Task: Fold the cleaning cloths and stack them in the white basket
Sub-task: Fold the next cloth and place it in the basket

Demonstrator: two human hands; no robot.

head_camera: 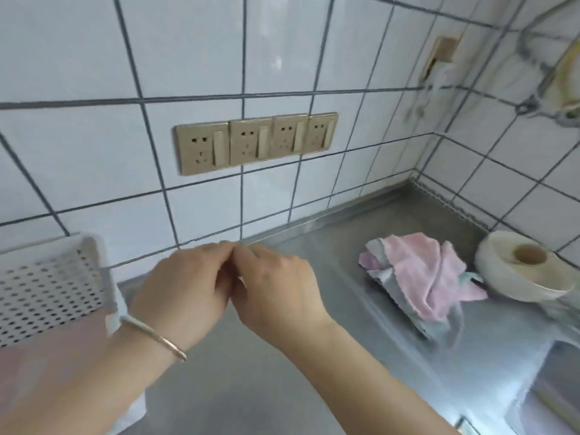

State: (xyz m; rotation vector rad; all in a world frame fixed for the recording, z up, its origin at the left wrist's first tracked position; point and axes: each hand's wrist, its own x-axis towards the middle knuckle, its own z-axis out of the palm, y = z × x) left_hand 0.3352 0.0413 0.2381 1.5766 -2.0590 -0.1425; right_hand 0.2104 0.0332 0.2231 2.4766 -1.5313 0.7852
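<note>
My left hand (185, 287) and my right hand (276, 290) meet over the steel counter (251, 372), fingertips pinched against each other. I see no cloth between them. The left wrist wears a metal bangle. The white basket (47, 293), with a perforated wall, stands at the left against the tiled wall. A pink cloth (47, 359) lies inside it, blurred. A loose pile of pink and grey cleaning cloths (420, 277) lies on the counter to the right, well apart from both hands.
A white roll with a cardboard core (527, 265) lies beside the cloth pile in the corner. A sink (552, 390) drops away at the lower right. Gold wall sockets (255, 142) are set in the tiles above the counter.
</note>
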